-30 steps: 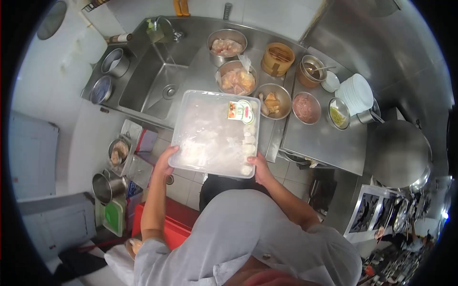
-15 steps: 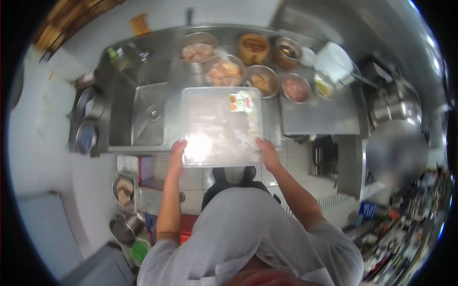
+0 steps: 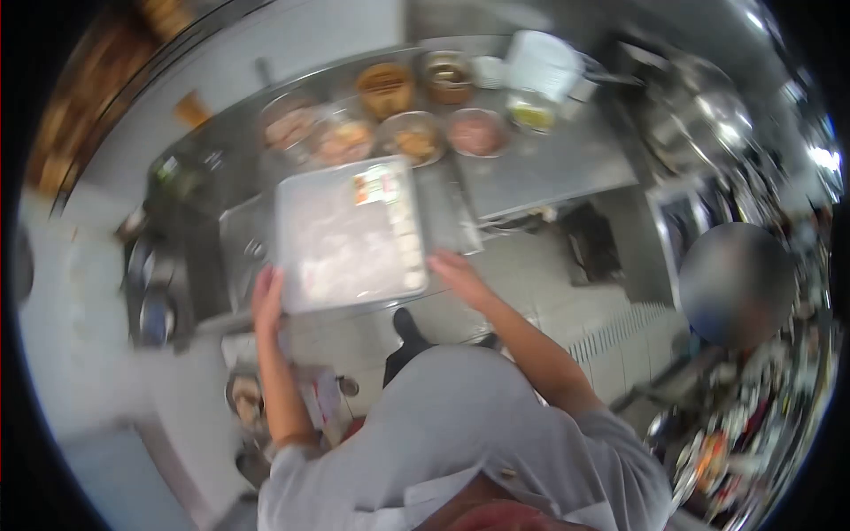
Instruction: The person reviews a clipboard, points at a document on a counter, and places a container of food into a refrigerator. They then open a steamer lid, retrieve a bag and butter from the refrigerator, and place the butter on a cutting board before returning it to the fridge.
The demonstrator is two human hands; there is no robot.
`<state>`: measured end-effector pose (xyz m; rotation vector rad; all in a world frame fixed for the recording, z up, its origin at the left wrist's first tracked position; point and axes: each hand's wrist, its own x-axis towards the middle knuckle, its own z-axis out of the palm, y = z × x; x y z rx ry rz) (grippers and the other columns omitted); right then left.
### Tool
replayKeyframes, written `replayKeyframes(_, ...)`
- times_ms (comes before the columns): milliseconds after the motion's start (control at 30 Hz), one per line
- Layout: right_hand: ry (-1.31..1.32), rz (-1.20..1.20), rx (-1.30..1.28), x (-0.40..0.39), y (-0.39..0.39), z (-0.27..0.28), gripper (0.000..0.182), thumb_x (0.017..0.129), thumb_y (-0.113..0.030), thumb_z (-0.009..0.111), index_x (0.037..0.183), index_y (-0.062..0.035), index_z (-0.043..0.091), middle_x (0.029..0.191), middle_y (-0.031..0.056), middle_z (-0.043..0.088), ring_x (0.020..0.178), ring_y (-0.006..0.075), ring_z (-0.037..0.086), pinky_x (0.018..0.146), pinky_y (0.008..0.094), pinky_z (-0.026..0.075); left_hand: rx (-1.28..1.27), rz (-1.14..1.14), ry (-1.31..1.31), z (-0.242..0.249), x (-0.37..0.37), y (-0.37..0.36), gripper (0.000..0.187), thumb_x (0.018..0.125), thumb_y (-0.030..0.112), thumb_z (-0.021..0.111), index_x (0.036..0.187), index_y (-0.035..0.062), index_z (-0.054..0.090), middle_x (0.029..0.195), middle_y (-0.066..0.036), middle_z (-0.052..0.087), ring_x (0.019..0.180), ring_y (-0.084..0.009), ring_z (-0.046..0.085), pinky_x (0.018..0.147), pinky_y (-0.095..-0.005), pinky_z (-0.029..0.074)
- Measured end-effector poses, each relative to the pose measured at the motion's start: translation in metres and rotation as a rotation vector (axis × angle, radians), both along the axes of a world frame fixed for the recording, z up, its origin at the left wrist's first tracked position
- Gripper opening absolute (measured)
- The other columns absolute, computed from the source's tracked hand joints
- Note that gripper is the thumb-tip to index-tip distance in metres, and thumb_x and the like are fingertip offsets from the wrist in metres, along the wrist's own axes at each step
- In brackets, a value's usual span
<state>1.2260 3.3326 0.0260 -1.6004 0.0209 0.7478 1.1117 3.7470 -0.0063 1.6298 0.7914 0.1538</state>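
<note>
grips the left edge of a flat, square, clear plastic container (image 3: 341, 243) near its closest corner with the bare left hand (image 3: 267, 296), partly curled; has the bare right hand (image 3: 453, 273) at the right edge, loosely bent, too blurred to tell whether taking hold. has the container above the near edge of a grey stainless steel sink counter (image 3: 447, 211), impossible to tell whether resting. carries inside rounded white lumps (image 3: 407, 241) along the right edge, below a white, orange and green label (image 3: 376, 186).
</note>
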Motion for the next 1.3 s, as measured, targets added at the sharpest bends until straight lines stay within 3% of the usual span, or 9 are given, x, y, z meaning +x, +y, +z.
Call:
replayKeyframes(67, -0.005, 0.075, -0.040, -0.009, -0.050, -0.009, 0.065, 0.093, -0.043, 0.061, 0.141, -0.0015, 0.049, 0.131, 0.0123, 0.061, 0.122, 0.0210, 0.055, 0.098, 0.0352, 0.046, 0.295, 0.022, -0.208, 0.029, -0.003, -0.017, 0.052, 0.093, 0.022, 0.068, 0.136, 0.0001, 0.049, 0.123, -0.012, 0.059, 0.112, -0.0188, 0.057, 0.098, -0.0318, 0.045)
replayKeyframes(200, 0.152, -0.165, -0.092, -0.059, -0.183, -0.073, 0.041, 0.096, -0.035, 0.058, 0.119, -0.0015, 0.064, 0.103, 0.0077, 0.070, 0.092, 0.0168, 0.064, 0.075, 0.0306, 0.050, 0.096, -0.137, -0.393, 0.132, 0.017, -0.126, 0.040, 0.093, 0.014, 0.066, 0.130, 0.0036, 0.057, 0.094, 0.003, 0.059, 0.087, -0.0057, 0.054, 0.079, -0.0228, 0.045)
replayKeyframes(533, 0.303, -0.215, -0.469, -0.277, -0.498, -0.247, 0.034, 0.086, -0.034, 0.069, 0.094, -0.0012, 0.063, 0.072, 0.0120, 0.061, 0.049, 0.0186, 0.051, 0.042, 0.0320, 0.039, 0.268, -0.434, -0.168, 0.166, 0.052, -0.194, 0.020, 0.093, 0.012, 0.067, 0.110, 0.0019, 0.069, 0.087, 0.003, 0.066, 0.076, -0.0036, 0.057, 0.067, -0.0216, 0.049)
replayKeyframes(733, 0.623, -0.606, -0.579, -0.260, -0.476, -0.216, 0.037, 0.087, -0.035, 0.069, 0.102, -0.0018, 0.063, 0.080, 0.0126, 0.063, 0.056, 0.0210, 0.055, 0.047, 0.0335, 0.043, 1.404, -0.282, 0.244, 0.153, 0.126, 0.021, 0.036, 0.080, 0.025, 0.074, 0.106, 0.0018, 0.067, 0.096, -0.019, 0.069, 0.094, -0.0375, 0.067, 0.077, -0.0436, 0.055)
replayKeyframes(967, 0.461, -0.834, -0.610, -0.230, -0.334, -0.167, 0.032, 0.090, -0.033, 0.066, 0.097, -0.0019, 0.066, 0.080, 0.0082, 0.066, 0.063, 0.0188, 0.060, 0.051, 0.0321, 0.047, 1.516, -0.238, 0.599, 0.046, 0.271, 0.240, 0.025, 0.096, 0.016, 0.045, 0.112, 0.0050, 0.060, 0.097, -0.019, 0.069, 0.097, -0.0391, 0.067, 0.082, -0.0491, 0.055)
replayKeyframes(1067, 0.420, -0.179, -0.971, -0.263, -0.276, -0.180, 0.032, 0.092, -0.036, 0.060, 0.097, -0.0054, 0.070, 0.084, 0.0118, 0.069, 0.076, 0.0222, 0.065, 0.063, 0.0392, 0.052, 1.911, -0.412, 0.158, -0.055, 0.326, 0.363, 0.031, 0.097, 0.024, 0.049, 0.123, 0.0106, 0.057, 0.108, -0.011, 0.068, 0.094, -0.0268, 0.069, 0.077, -0.0416, 0.056)
replayKeyframes(1133, 0.096, 0.252, -1.211, -0.303, -0.223, -0.191, 0.031, 0.094, -0.034, 0.052, 0.089, -0.0111, 0.072, 0.086, 0.0127, 0.068, 0.085, 0.0322, 0.066, 0.078, 0.0440, 0.052, 2.096, -0.628, 0.386, -0.100, 0.369, 0.421, 0.041, 0.098, 0.028, 0.051, 0.136, 0.0125, 0.051, 0.117, -0.011, 0.064, 0.093, -0.0225, 0.067, 0.078, -0.0388, 0.056)
replayKeyframes(1200, 0.065, 0.151, -1.181, -0.339, -0.181, -0.186, 0.034, 0.094, -0.038, 0.051, 0.091, -0.0123, 0.073, 0.088, 0.0119, 0.070, 0.091, 0.0299, 0.067, 0.079, 0.0425, 0.054, 1.966, -0.754, 0.562, -0.086, 0.374, 0.412, 0.046, 0.098, 0.025, 0.049, 0.143, 0.0149, 0.046, 0.141, -0.013, 0.053, 0.106, -0.0284, 0.066, 0.080, -0.0443, 0.057)
replayKeyframes(1300, -0.011, 0.296, -1.139, -0.382, -0.145, -0.177, 0.043, 0.096, -0.046, 0.049, 0.094, -0.0102, 0.072, 0.088, 0.0117, 0.071, 0.085, 0.0269, 0.069, 0.075, 0.0402, 0.055, 1.825, -0.831, 0.644, -0.077, 0.382, 0.400, 0.032, 0.100, 0.025, 0.047, 0.125, 0.0103, 0.059, 0.123, -0.013, 0.060, 0.103, -0.0301, 0.066, 0.085, -0.0420, 0.056)
